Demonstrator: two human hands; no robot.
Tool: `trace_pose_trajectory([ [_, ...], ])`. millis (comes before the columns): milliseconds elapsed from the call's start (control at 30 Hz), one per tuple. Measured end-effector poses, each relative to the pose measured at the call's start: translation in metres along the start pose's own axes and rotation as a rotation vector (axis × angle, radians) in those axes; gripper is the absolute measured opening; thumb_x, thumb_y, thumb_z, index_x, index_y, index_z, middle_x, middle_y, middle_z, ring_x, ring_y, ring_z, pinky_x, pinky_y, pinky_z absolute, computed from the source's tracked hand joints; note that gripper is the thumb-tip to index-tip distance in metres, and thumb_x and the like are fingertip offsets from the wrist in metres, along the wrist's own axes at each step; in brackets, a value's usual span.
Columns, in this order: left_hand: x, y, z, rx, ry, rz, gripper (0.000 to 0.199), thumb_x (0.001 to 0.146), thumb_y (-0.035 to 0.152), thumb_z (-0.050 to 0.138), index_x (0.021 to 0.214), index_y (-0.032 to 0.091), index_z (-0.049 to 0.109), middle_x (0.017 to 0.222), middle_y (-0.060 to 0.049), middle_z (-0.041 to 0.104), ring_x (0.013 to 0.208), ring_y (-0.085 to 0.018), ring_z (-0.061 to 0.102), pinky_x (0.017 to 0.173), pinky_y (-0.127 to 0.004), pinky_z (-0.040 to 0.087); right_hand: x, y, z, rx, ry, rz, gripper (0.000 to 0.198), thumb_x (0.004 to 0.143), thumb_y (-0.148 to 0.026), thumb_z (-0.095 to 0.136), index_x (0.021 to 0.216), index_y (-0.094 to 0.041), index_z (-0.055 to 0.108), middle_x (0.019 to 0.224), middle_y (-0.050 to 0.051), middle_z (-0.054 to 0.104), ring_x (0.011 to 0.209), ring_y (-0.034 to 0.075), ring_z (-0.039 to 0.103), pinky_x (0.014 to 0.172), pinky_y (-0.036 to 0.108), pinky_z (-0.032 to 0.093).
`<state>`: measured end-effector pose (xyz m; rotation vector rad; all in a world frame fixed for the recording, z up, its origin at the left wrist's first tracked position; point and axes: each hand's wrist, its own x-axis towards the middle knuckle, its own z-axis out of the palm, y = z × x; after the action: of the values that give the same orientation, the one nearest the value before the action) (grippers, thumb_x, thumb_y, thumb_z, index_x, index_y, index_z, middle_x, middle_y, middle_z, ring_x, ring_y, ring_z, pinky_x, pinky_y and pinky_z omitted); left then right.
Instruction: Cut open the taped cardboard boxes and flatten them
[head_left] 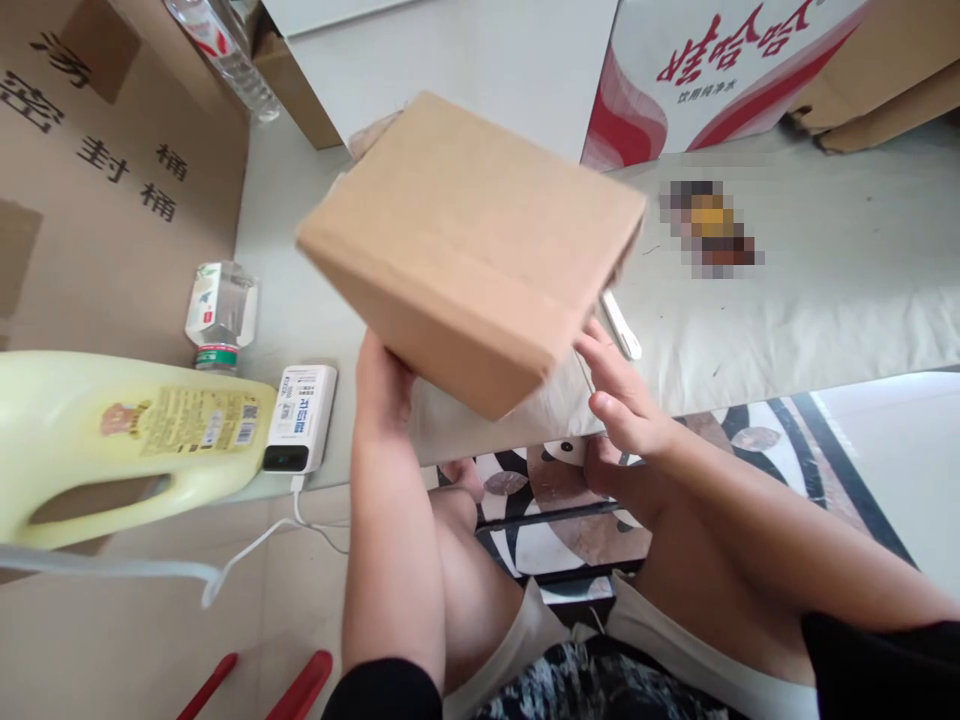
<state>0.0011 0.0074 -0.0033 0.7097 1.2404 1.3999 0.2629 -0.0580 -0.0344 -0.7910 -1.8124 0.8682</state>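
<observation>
2 hands, 1 box. My left hand (384, 385) has the cardboard box (465, 260), gripping its near-left underside; fingertips hidden beneath it. My right hand (626, 400) is loose, thumb and fingers apart, at the box's near-right corner; can't tell if they touch. Box sits tilted just beyond both hands, raised off the cloth (810, 310). 1 slim white tool (622, 327) just beside my right fingers. Left side: 1 power bank (301, 415), 1 yellow jug (75, 420), 2 clear bottles, one near (221, 310), one far (225, 60). Far right: 1 red-and-white carton (712, 90).
</observation>
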Motion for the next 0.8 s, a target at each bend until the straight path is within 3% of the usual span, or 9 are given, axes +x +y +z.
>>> trace_pose_trajectory([
  [67,-0.003,-0.006,0.004,0.062,-0.069,-0.143,0.049,0.089,0.062,0.056,0.092,0.016,0.071,0.087,-0.009,0.073,0.081,-0.022,0.069,0.058,-0.027,0.050,0.001,0.000,0.000,-0.090,0.025,-0.043,0.064,0.099,-0.054,0.046,0.160,-0.040,0.030,0.170,-0.003,0.026,0.160,0.026,0.021,0.131,0.052,0.023],
  [167,-0.011,-0.007,0.004,0.283,-0.270,-0.325,0.075,0.086,0.084,0.039,0.093,0.017,0.070,0.079,-0.010,0.073,0.074,-0.024,0.070,0.054,-0.028,0.048,0.000,0.003,-0.003,-0.087,0.096,-0.035,0.066,0.098,-0.052,0.049,0.160,-0.038,0.029,0.164,0.001,0.037,0.153,0.027,0.036,0.128,0.051,0.032],
  [300,-0.021,0.001,0.005,0.719,-0.584,-0.542,0.070,0.086,0.080,0.046,0.086,0.015,0.071,0.077,-0.010,0.075,0.060,-0.021,0.067,0.053,-0.029,0.045,-0.001,0.007,-0.012,0.047,0.310,0.049,0.050,0.096,-0.056,0.048,0.142,-0.037,0.052,0.147,0.002,0.056,0.137,0.028,0.053,0.117,0.049,0.045],
  [367,-0.021,0.001,0.007,0.868,-0.631,-0.563,0.061,0.084,0.072,0.056,0.077,0.014,0.071,0.072,-0.011,0.074,0.054,-0.022,0.065,0.052,-0.031,0.044,0.001,0.004,-0.015,0.063,0.308,0.072,0.038,0.097,-0.051,0.051,0.130,-0.034,0.061,0.146,0.002,0.058,0.139,0.028,0.053,0.118,0.049,0.043],
  [467,-0.010,-0.005,0.009,0.905,-0.442,-0.347,0.044,0.085,0.060,0.061,0.083,0.017,0.069,0.082,-0.011,0.074,0.067,-0.023,0.069,0.062,-0.035,0.052,0.006,-0.006,-0.014,0.061,0.212,0.117,0.028,0.098,-0.043,0.054,0.121,-0.030,0.064,0.152,0.004,0.055,0.140,0.027,0.053,0.117,0.048,0.043],
  [533,0.001,-0.010,0.007,0.803,-0.204,-0.074,0.043,0.091,0.061,0.052,0.104,0.022,0.064,0.104,-0.009,0.072,0.092,-0.023,0.070,0.076,-0.035,0.055,0.008,-0.012,-0.013,0.081,0.166,0.129,0.028,0.099,-0.043,0.054,0.121,-0.029,0.062,0.153,0.007,0.053,0.139,0.027,0.054,0.114,0.048,0.045],
  [600,0.011,-0.014,0.004,0.587,0.009,0.339,0.051,0.088,0.067,0.055,0.119,0.027,0.059,0.125,-0.009,0.066,0.114,-0.025,0.065,0.092,-0.039,0.055,0.008,-0.015,-0.011,0.116,0.077,0.101,0.029,0.099,-0.045,0.053,0.123,-0.029,0.060,0.153,0.008,0.053,0.140,0.026,0.053,0.113,0.048,0.046],
  [700,0.016,-0.014,0.002,0.412,-0.065,0.628,0.057,0.080,0.071,0.067,0.119,0.030,0.060,0.130,-0.006,0.063,0.127,-0.027,0.059,0.105,-0.043,0.050,0.005,-0.014,-0.011,0.152,-0.075,0.055,0.033,0.099,-0.047,0.053,0.127,-0.030,0.058,0.155,0.009,0.051,0.141,0.027,0.053,0.111,0.048,0.047],
  [800,0.013,-0.012,0.003,0.334,-0.176,0.527,0.049,0.079,0.065,0.072,0.108,0.027,0.061,0.108,-0.005,0.066,0.100,-0.023,0.067,0.084,-0.037,0.057,0.002,-0.008,-0.014,0.141,0.028,0.115,0.041,0.101,-0.054,0.042,0.130,-0.029,0.058,0.142,0.010,0.062,0.129,0.026,0.061,0.103,0.046,0.052],
])
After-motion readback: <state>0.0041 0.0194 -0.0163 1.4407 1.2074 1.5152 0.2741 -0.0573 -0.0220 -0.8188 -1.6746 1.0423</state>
